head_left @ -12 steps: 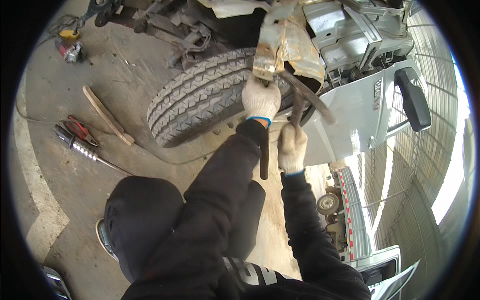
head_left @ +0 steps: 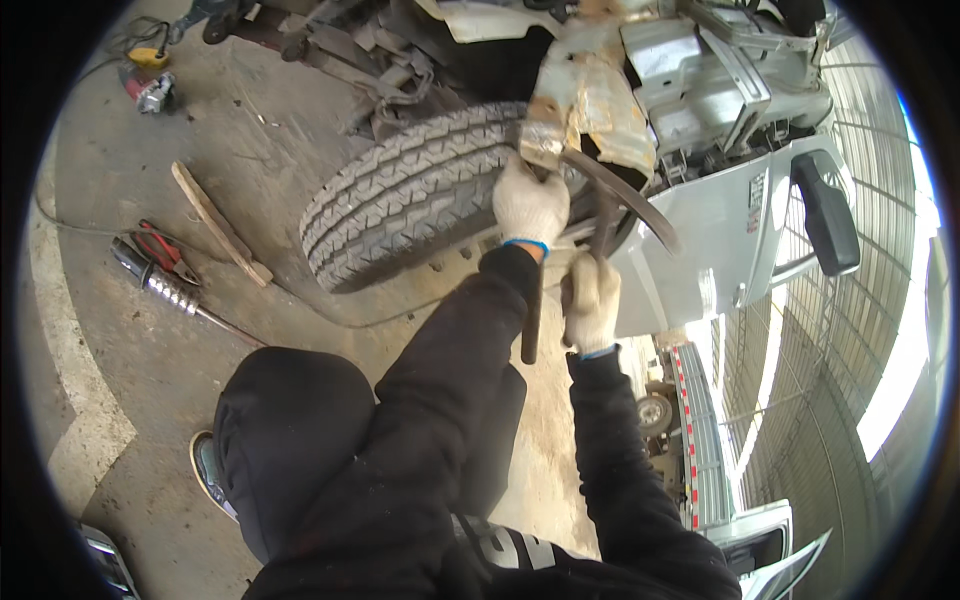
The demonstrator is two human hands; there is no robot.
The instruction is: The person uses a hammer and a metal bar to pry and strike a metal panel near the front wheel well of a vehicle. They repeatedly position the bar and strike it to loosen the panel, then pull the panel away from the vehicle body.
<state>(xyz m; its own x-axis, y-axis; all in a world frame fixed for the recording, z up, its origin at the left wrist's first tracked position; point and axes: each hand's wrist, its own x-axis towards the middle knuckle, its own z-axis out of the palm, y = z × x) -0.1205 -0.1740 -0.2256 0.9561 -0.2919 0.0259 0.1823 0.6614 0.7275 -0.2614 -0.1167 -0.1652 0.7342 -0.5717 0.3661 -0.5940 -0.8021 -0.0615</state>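
My left hand, in a white knit glove, is closed just below the bent, rusty end of a metal body panel. A dark bar sticks out below its wrist and seems to be held in that fist; the bar's upper end is hidden. To the right, my gloved right hand grips the handle of a hammer. The hammer's long curved head lies beside the panel's lower edge, its left tip close to the metal. Whether they touch I cannot tell.
A big tire stands left of my hands, and a white vehicle door with a black mirror is at right. On the floor lie a wooden stick, red-handled pliers, a slide-hammer-like tool, an angle grinder and a cable.
The whole view has shifted slightly, so the panel and both hands appear a little farther right. Both grips stay the same, and the hammer head remains beside the panel edge.
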